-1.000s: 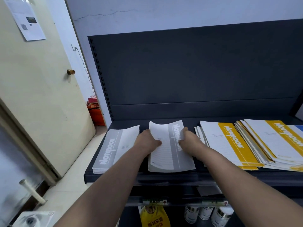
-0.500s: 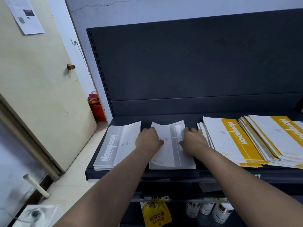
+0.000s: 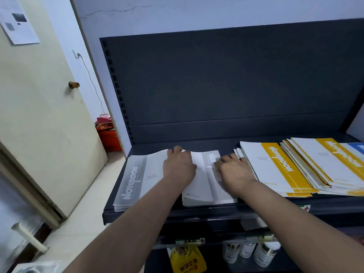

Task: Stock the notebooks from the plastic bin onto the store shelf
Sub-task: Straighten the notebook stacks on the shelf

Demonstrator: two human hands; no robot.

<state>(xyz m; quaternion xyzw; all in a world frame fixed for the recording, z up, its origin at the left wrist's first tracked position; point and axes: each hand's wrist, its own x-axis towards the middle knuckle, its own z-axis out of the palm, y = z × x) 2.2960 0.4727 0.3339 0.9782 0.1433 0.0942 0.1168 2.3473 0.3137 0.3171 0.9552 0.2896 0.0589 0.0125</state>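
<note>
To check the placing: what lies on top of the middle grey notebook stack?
On the stack: the left hand at its left side, the right hand over its grey band, covering most of the printed word.

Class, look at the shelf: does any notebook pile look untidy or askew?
Yes. The yellow notebooks on the right are fanned and skewed, edges splayed across one another. The left grey pile sits squarer.

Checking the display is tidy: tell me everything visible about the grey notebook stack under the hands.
The grey notebook stack is a low pile of thin paper booklets, white covers with a lettered grey band. It lies flat on the dark shelf between another grey stack and a yellow stack. The left hand and right hand rest on top.
</note>
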